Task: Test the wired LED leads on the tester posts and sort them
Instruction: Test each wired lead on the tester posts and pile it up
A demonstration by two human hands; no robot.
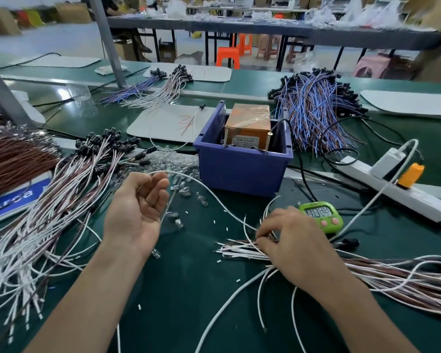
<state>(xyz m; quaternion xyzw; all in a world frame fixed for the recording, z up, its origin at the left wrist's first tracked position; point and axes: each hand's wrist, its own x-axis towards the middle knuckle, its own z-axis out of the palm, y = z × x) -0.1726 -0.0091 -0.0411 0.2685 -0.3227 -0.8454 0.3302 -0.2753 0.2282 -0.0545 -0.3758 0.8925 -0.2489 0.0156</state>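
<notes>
The tester is an orange box in a blue bin, with two upright screw posts at its front. My left hand is palm up in front of the bin, fingers loosely curled on the end of a long white lead that arcs right toward my right hand. My right hand rests palm down on a bundle of white and brown leads, fingertips pinching their stripped ends. A large pile of white and brown leads with black LED caps lies to the left.
Loose clear LEDs lie scattered beside the bin. A green timer sits just beyond my right hand, and a white power strip runs along the right. Blue and brown leads are heaped behind the bin. Brown wires lie far left.
</notes>
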